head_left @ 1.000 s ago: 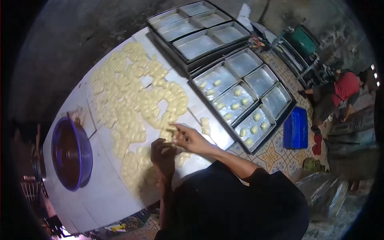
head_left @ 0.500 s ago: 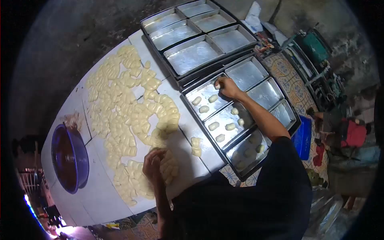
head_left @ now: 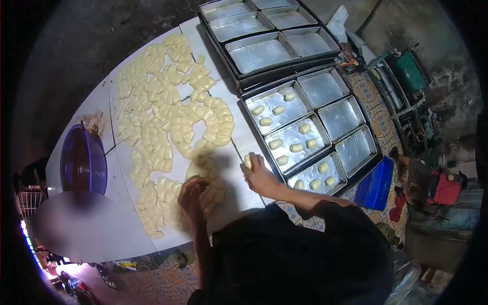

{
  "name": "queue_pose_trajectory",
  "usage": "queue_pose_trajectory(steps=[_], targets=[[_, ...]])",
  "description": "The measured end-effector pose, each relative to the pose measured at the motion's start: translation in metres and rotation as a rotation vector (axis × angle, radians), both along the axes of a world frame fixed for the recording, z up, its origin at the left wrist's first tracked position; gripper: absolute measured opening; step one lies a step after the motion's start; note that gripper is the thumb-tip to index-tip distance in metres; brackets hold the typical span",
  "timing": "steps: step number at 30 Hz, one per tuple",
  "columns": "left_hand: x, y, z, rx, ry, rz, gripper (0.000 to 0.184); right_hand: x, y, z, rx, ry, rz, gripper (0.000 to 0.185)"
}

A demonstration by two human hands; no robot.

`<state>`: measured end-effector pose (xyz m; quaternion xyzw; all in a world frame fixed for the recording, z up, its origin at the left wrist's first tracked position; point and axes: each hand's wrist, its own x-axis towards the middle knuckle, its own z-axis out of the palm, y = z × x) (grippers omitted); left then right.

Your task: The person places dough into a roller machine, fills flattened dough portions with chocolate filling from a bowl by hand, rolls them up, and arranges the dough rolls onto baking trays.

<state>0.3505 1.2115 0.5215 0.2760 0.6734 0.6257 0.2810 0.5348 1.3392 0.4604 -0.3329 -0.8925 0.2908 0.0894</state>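
Note:
My right hand [head_left: 260, 178] is at the right side of the white tiled table, fingers closed around a pale dough piece [head_left: 248, 161]. Over the lower part of a large spread of cut dough pieces [head_left: 152, 114] is my left hand [head_left: 192, 195]. Its fingers are curled together; whatever they hold, if anything, is hidden. Right of the table stands a dark-framed set of metal baking pans [head_left: 340, 119]. Small dough rolls [head_left: 296, 147] sit apart from each other in its three near compartments.
A second set of pans [head_left: 262, 53] stands behind the first. On the table's left is a blue-purple basin [head_left: 99, 165]. A blue crate [head_left: 377, 185] rests on the patterned floor to the right, near a person in red [head_left: 442, 188]. A blurred patch covers the table's lower left.
My right hand has moved from the far-left pan compartment back to the table, onto the small dough clump there. A dough roll now lies where it was. My left hand stays over the dough.

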Motion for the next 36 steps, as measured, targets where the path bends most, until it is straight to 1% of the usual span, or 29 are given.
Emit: queue_pose_trajectory(steps=[1, 2, 3, 4, 5, 6, 7, 9, 10, 11, 13, 14, 15, 17, 18, 20, 21, 22, 23, 25, 27, 28, 29, 31, 32, 35, 36], targets=[[0.001, -0.002, 0.002, 0.0, -0.08, 0.007, 0.02, -0.001, -0.003, -0.018, -0.014, 0.047, -0.025, 0.038], [-0.003, -0.006, -0.003, -0.016, 0.008, -0.09, 0.02, -0.002, -0.002, -0.013, -0.015, 0.101, -0.035, 0.035], [-0.003, -0.009, -0.009, 0.0, -0.003, -0.116, 0.021, -0.004, 0.001, -0.008, -0.095, 0.138, -0.072, 0.03], [0.003, -0.012, -0.015, 0.01, -0.018, -0.138, 0.021, 0.001, 0.004, -0.002, -0.227, 0.156, -0.09, 0.03], [0.006, -0.015, -0.016, 0.019, -0.033, -0.16, 0.022, -0.001, 0.006, 0.037, -0.36, 0.172, -0.109, 0.031], [0.004, -0.018, -0.017, -0.012, 0.009, -0.25, 0.021, -0.003, 0.004, 0.039, -0.242, 0.277, -0.061, 0.037], [0.005, -0.014, -0.023, 0.029, -0.046, -0.268, 0.023, -0.01, -0.003, 0.077, -0.305, 0.323, -0.092, 0.031], [0.025, -0.007, 0.001, 0.19, -0.416, -0.269, 0.035, -0.026, -0.015, 0.102, -0.533, 0.414, -0.059, 0.022], [0.024, -0.005, 0.001, 0.223, -0.617, -0.335, 0.036, -0.041, -0.023, 0.094, -0.522, 0.559, -0.007, 0.019], [0.018, -0.007, -0.002, 0.259, -0.814, -0.406, 0.036, -0.044, -0.03, 0.097, -0.628, 0.504, -0.02, 0.017], [-0.005, -0.018, -0.004, 0.12, -0.67, -0.36, 0.032, -0.055, -0.032, 0.096, -0.407, 0.619, -0.159, 0.019], [-0.014, -0.025, -0.006, 0.051, -0.605, -0.333, 0.03, -0.058, -0.027, 0.092, -0.311, 0.766, -0.257, 0.02], [-0.023, -0.034, -0.012, 0.121, -0.584, -0.271, 0.029, -0.06, -0.021, 0.085, -0.217, 0.91, -0.354, 0.022], [-0.047, -0.055, -0.022, 0.255, -0.519, -0.144, 0.028, -0.062, -0.016, 0.072, 0.142, 0.932, -0.504, 0.022], [-0.054, -0.063, -0.018, 0.303, -0.602, -0.07, 0.029, -0.056, -0.012, 0.04, 0.238, 0.703, -0.432, 0.023], [-0.066, -0.069, -0.006, 0.367, -0.557, -0.045, 0.032, -0.048, -0.014, 0.004, 0.083, 0.208, -0.245, 0.03], [-0.071, -0.073, -0.001, 0.399, -0.538, -0.034, 0.033, -0.051, -0.024, -0.001, 0.059, 0.105, -0.193, 0.033], [-0.078, -0.078, 0.001, 0.371, -0.468, -0.12, 0.039, -0.064, -0.042, 0.016, 0.084, 0.128, -0.154, 0.037], [-0.08, -0.079, 0.004, 0.342, -0.492, -0.105, 0.041, -0.086, -0.07, 0.055, 0.342, 0.206, -0.067, 0.039], [-0.082, -0.083, 0.008, 0.267, -0.543, -0.095, 0.045, -0.13, -0.099, 0.104, -0.213, 0.462, 0.166, 0.04], [-0.088, -0.092, 0.008, 0.386, -0.781, -0.165, 0.052, -0.166, -0.124, 0.121, -0.111, 0.462, 0.296, 0.044], [-0.086, -0.098, 0.015, 0.347, -0.752, -0.08, 0.054, -0.178, -0.12, 0.104, -0.06, 0.413, 0.293, 0.041], [-0.088, -0.103, 0.023, 0.313, -0.72, 0.006, 0.058, -0.185, -0.12, 0.096, -0.182, 0.506, 0.207, 0.039], [-0.103, -0.109, 0.031, 0.351, -0.294, 0.058, 0.052, -0.207, -0.118, 0.104, -0.428, 0.678, 0.067, 0.035], [-0.11, -0.114, 0.031, 0.355, -0.084, 0.093, 0.05, -0.214, -0.123, 0.112, -0.629, 0.728, 0.004, 0.029], [-0.132, -0.123, 0.019, 0.311, 0.158, 0.135, 0.035, -0.247, -0.155, 0.134, -0.735, 0.779, -0.072, 0.022], [-0.13, -0.124, 0.024, 0.28, -0.012, 0.276, 0.021, -0.255, -0.158, 0.129, -0.699, 0.737, -0.036, 0.019]])
